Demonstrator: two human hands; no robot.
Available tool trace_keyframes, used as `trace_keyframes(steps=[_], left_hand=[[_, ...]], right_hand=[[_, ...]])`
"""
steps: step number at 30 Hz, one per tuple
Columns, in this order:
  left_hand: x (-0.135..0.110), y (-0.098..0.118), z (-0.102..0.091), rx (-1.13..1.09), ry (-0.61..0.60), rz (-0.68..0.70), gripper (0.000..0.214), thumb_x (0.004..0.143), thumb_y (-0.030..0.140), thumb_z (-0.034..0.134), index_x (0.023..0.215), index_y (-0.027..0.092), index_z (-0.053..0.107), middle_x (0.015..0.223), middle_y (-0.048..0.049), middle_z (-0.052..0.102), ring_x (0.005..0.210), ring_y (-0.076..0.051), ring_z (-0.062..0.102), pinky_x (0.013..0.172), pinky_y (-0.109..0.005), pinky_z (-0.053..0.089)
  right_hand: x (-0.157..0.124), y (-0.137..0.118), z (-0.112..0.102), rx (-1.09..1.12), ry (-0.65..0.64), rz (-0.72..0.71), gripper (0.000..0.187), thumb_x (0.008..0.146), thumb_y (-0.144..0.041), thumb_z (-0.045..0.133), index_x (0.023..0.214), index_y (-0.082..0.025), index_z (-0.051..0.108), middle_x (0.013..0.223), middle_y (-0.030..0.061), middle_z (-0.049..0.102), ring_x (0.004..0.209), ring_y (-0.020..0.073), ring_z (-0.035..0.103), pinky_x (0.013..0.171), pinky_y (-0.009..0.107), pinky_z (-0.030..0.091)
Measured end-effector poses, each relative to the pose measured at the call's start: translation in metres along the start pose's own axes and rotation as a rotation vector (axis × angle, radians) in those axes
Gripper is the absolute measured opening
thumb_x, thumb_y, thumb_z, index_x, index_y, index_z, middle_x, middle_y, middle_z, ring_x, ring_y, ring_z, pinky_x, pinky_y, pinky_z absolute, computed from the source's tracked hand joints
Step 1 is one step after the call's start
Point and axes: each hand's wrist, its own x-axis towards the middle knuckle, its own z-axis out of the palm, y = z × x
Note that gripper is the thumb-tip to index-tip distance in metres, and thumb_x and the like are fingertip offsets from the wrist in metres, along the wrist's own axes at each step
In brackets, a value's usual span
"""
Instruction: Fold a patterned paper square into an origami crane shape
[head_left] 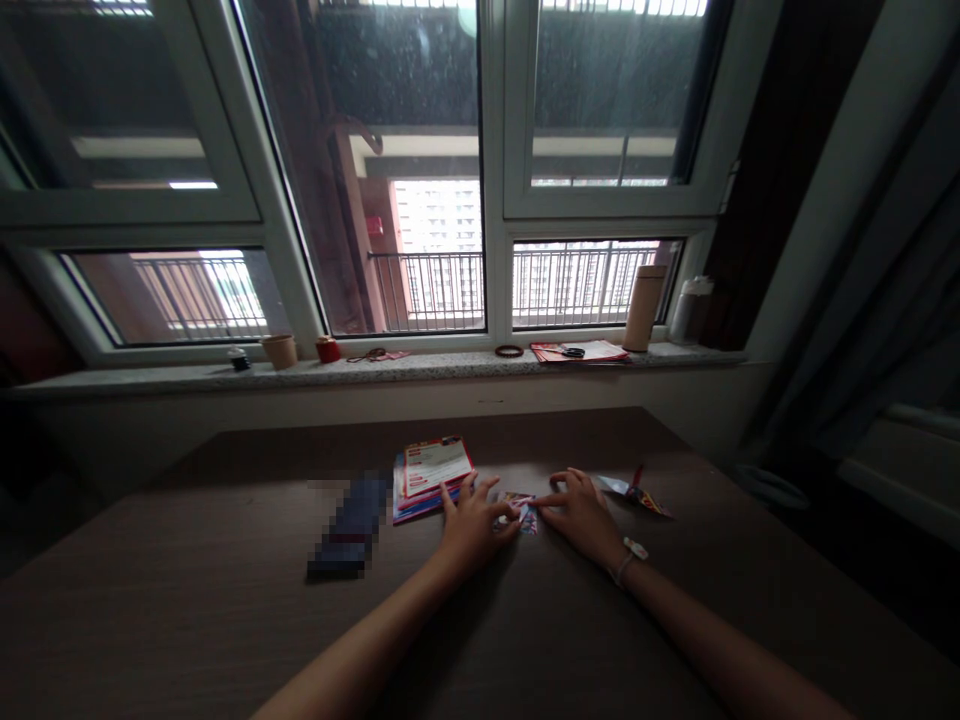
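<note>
A small folded piece of patterned paper [529, 520] in pink, white and blue lies on the brown table between my hands. With thumb and forefinger, my left hand [474, 522] pinches its left side; the other fingers are spread toward a stack of printed sheets [435, 470]. My right hand [586, 515], a bracelet [628, 555] at its wrist, holds the paper's right edge at the fingertips, its other fingers bent. The fingertips cover part of the paper. Just past my right hand lies a colourful folded paper piece [646, 500] with a red tip.
A dark, pixelated oblong item [351, 530] lies left on the table [187, 560]. Along the windowsill [442, 366] stand a paper cup [280, 351], a red spool [328, 349], a tan flask [645, 308] and a clear bottle [691, 310]. Scissors [573, 352] rest on red-edged papers [600, 350].
</note>
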Motion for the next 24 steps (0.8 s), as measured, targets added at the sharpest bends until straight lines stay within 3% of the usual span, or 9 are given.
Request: trace_keyframes(steps=[16,24], left_hand=[[0.0026,-0.0001,0.0004,-0.009,-0.031,-0.005,0.017,0.080,0.047,0.065,0.095,0.042,0.071,0.141,0.0037,0.047,0.135,-0.035,0.027,0.101,-0.076,-0.004],[0.0015,-0.0027,-0.0006,-0.026,-0.045,-0.012,0.016,0.079,0.048,0.066,0.091,0.039,0.071,0.140,0.0045,0.048,0.134,-0.035,0.027,0.102,-0.076,-0.003]], right_hand=[[0.0005,-0.0054,0.0007,-0.095,0.037,0.048,0.025,0.087,-0.040,0.055,0.108,-0.043,0.068,0.124,0.0029,0.053,0.122,0.0243,0.039,0.100,0.037,0.031],[0.0034,-0.0020,0.0020,-0.148,0.072,0.056,0.026,0.091,-0.041,0.050,0.108,-0.042,0.069,0.122,0.0050,0.054,0.120,0.0260,0.041,0.101,0.043,0.029]])
